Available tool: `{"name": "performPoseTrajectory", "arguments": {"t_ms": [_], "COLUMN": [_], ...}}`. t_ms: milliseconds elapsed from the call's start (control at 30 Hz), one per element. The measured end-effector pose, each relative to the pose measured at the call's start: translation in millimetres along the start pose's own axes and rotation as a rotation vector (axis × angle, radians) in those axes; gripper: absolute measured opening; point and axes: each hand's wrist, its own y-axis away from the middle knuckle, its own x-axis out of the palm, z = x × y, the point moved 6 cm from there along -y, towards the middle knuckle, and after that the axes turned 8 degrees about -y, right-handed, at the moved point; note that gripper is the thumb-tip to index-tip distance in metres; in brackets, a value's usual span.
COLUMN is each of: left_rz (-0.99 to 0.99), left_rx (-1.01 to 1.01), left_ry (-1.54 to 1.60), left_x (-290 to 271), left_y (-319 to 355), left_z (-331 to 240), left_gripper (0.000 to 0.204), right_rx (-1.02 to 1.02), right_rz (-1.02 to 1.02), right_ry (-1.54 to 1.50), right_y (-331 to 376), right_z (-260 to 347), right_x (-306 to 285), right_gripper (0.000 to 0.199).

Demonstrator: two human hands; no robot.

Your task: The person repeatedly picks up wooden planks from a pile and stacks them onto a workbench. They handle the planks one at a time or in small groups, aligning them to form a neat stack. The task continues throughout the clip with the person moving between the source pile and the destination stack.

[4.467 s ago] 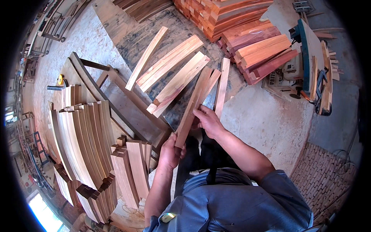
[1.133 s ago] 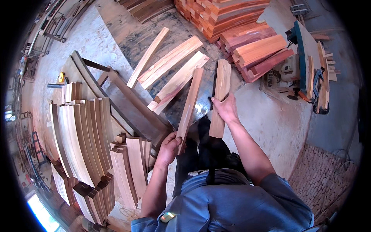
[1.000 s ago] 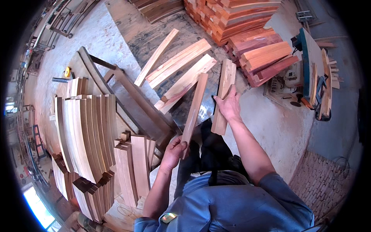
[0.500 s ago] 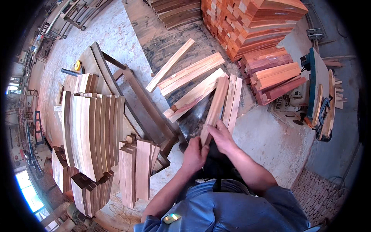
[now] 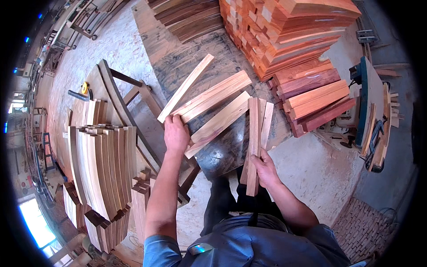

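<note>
My right hand is closed around the near part of a brownish wooden slat, which points away from me over the table's near edge. Beside and partly under that slat lies a paler slat. Farther left, my left hand has its fingers curled over the near end of a pair of light wooden slats lying side by side. A single narrow slat lies slanted just beyond that hand. Between my hands rests another light slat with a darker streak.
The slats lie on a dark, scuffed tabletop. Tall reddish block stacks and loose reddish boards stand at the far right. At left, curved pale slats and a yellow tape measure sit by a wooden frame.
My left hand has let go of the brownish slat and moved left and away to the paired slats. My right hand keeps hold of the brownish slat, which now lies lower and straighter.
</note>
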Motion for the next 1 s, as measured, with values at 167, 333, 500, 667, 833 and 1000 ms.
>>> {"name": "performPoseTrajectory", "arguments": {"t_ms": [167,333,500,667,833,1000], "left_rz": [-0.054,-0.004,0.004,0.276,0.745,0.803], "left_rx": [-0.067,-0.043,0.065,0.167,-0.512,-0.561], "left_ry": [0.036,-0.065,-0.164,-0.031,1.288,1.589], "left_x": [6.2,5.7,10.3,-38.6,-16.0,1.4], "left_y": [6.4,2.6,8.8,24.6,104.3,170.0], "left_z": [-3.2,-2.6,-2.1,-26.8,-35.1,-45.1], "left_gripper": [0.04,0.038,0.033,0.032,0.027,0.033], "right_rx": [0.026,0.022,0.145,0.211,0.214,0.184], "right_rz": [0.003,0.02,0.068,0.091,0.074,0.047], "right_ry": [0.023,-0.016,-0.155,-0.386,-0.398,-0.409], "right_y": [-4.4,-10.1,-12.1,-20.7,-24.9,-25.6], "right_z": [0.8,10.4,20.1,23.2,20.2,14.3], "right_x": [-7.5,-1.8,15.5,25.4,38.3,52.3], "right_gripper": [0.045,0.038,0.027,0.019,0.019,0.026]}}
